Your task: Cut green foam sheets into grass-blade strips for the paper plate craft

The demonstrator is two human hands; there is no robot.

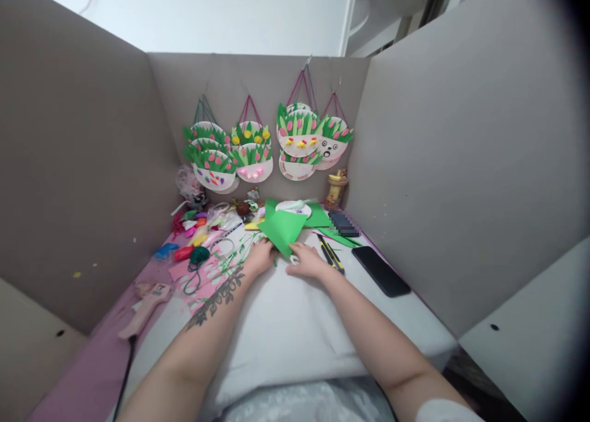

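A sheet of bright green paper (283,225) is tilted up over the white tabletop, its lower corner between my hands. My left hand (260,256) is closed at the sheet's lower left edge, fingers curled partly behind it. My right hand (306,261) pinches the lower right corner, thumb stretched toward me. A small white thing shows under the right fingers; I cannot make out what it is. Behind the sheet lies a white paper plate (299,209) with a pale tube-like item on it. A yellow and black utility knife (330,255) rests right of my right hand.
Green cut strips and a black phone (380,271) lie at the right. At the left are pink paper sheets (198,281), dark green yarn (199,255), colourful craft bits and a pink glue gun (147,308) with its cord. Flower-decorated plates (299,133) hang on the grey back panel.
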